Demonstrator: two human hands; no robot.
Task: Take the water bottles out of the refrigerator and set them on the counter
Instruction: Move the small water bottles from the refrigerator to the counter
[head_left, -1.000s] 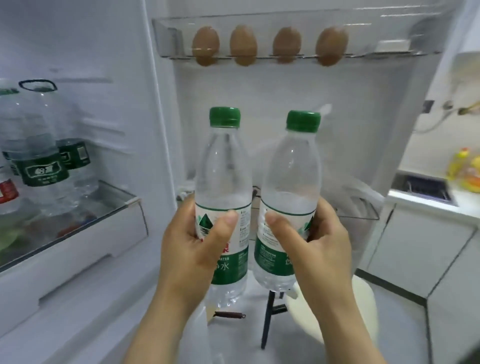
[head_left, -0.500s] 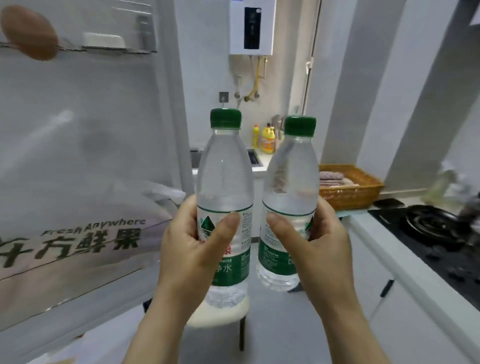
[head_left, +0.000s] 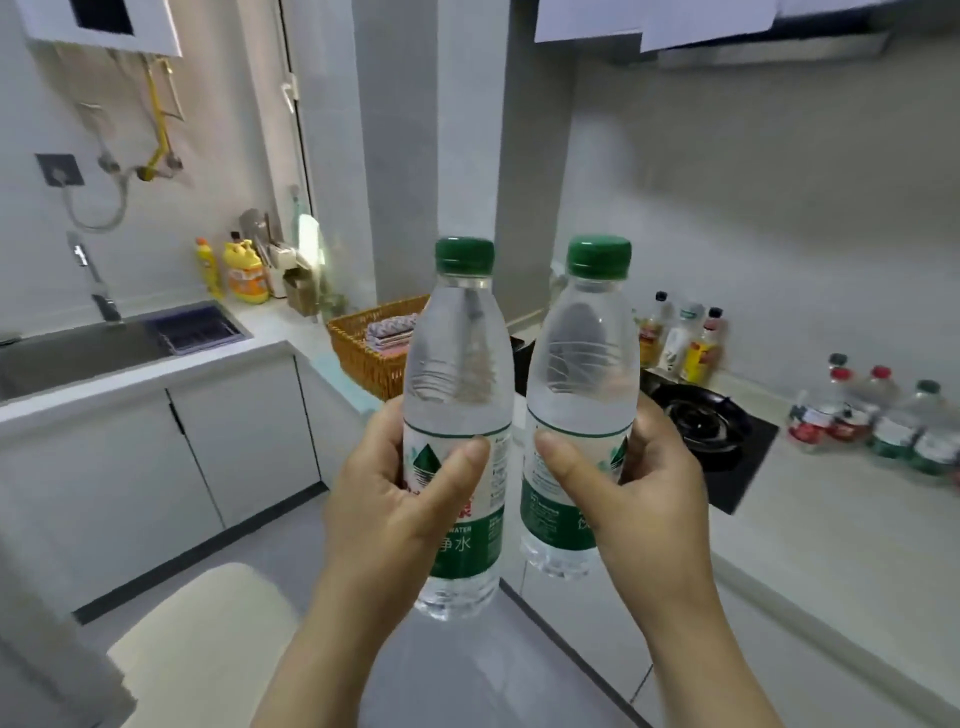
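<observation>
The left hand (head_left: 395, 499) is curled round the left water bottle (head_left: 457, 374), the right hand (head_left: 639, 499) round the right water bottle (head_left: 584, 364). Both bottles are upright, side by side, in the air. Beyond, the bench (head_left: 831, 519) carries a hob (head_left: 717, 431) and more bottles (head_left: 883, 421).

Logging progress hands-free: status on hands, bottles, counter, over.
Left hand grips left water bottle; right hand grips right water bottle. Both upright, unplaced. Counter ahead: stove, standing bottles.
</observation>
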